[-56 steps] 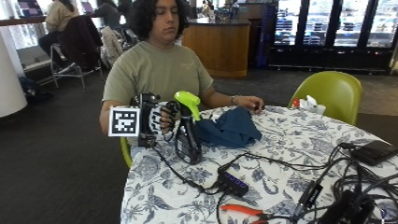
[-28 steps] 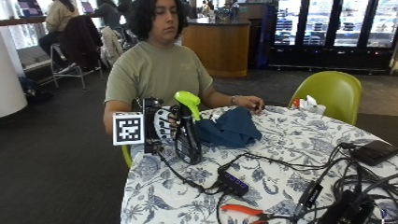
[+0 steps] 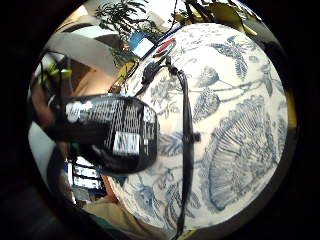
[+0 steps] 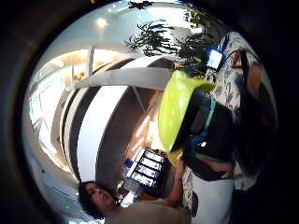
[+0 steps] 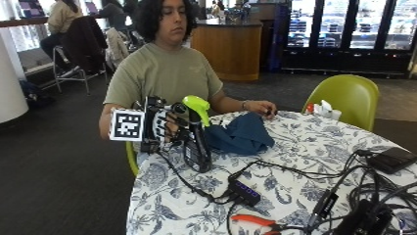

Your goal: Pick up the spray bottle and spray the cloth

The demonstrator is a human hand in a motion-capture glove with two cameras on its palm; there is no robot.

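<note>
Over the last second the gloved right hand [image 5: 164,126], gripping the bottle [image 5: 196,139] by its neck below the green spray head [image 5: 196,107], has drifted slightly to the person's right, away from the blue cloth [image 5: 240,136]. The bottle went with it and now stands a little further from the cloth, at the table's [image 5: 306,156] near edge.
</note>
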